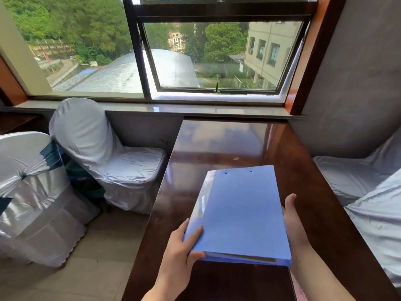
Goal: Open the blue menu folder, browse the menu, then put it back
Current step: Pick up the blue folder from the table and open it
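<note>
The blue menu folder (238, 213) is closed and held just above the dark glossy table (227, 144), its near end raised toward me. My left hand (184, 250) grips the folder's near left corner, thumb under the edge and fingers on the cover. My right hand (291, 222) holds the right edge, palm against the side and thumb pointing up. Yellowish pages show in the gap along the near edge.
Two white-covered chairs (104, 153) stand left of the table, one with a teal sash (52, 153). More white-draped seating (368, 192) lies on the right. A window sill (195, 109) and an open window sit beyond the table's far end.
</note>
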